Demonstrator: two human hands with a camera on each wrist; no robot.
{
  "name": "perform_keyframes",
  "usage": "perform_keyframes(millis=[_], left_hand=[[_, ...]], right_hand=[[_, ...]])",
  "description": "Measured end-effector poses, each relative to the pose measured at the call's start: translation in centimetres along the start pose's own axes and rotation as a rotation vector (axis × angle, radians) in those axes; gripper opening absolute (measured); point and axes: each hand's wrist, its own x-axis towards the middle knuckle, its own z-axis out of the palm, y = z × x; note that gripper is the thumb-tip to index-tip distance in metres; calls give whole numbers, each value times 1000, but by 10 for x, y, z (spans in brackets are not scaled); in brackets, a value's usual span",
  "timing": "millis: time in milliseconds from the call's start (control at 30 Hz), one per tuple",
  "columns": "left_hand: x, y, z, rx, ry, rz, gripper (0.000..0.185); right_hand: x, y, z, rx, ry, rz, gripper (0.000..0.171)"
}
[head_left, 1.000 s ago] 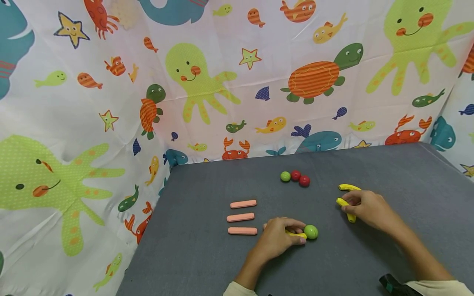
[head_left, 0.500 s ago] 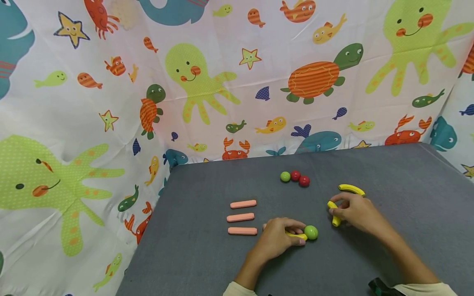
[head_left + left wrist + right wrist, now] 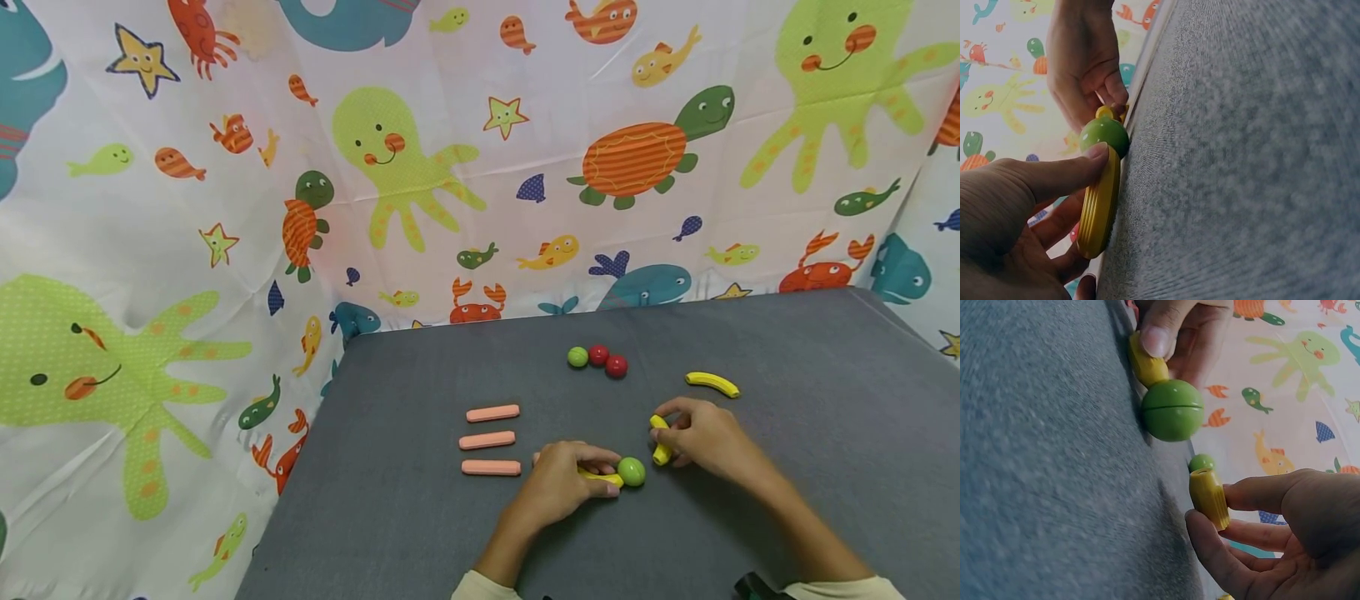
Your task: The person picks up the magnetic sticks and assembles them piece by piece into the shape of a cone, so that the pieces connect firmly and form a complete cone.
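Observation:
My left hand [image 3: 573, 475] [image 3: 1054, 212] grips a yellow ridged banana piece [image 3: 600, 477] [image 3: 1099, 206] on the grey table [image 3: 787, 350]. A green ball [image 3: 631, 471] [image 3: 1105, 135] [image 3: 1172, 410] lies against that piece's tip. My right hand [image 3: 693, 433] [image 3: 1260, 531] pinches a second yellow banana piece [image 3: 660, 440] [image 3: 1209, 497] just right of the green ball. The right hand's fingers curl round it, thumb below and fingertips on top.
A third yellow banana piece [image 3: 712, 383] lies behind my right hand. A green ball [image 3: 577, 357] and two red balls [image 3: 607, 361] sit in a row farther back. Three pink sticks [image 3: 491, 439] lie stacked to the left. Sea-animal cloth [image 3: 225, 208] walls the table.
My right hand has carried its banana piece leftward and nearer, from beside the far banana piece to just right of the green ball. The left hand has stayed still.

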Motion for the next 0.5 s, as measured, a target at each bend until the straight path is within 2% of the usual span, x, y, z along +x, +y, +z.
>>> perform_keyframes(millis=[500], left_hand=[[0,-1,0,18,4,28,30]], right_hand=[[1,0,11,43,14,6,43]])
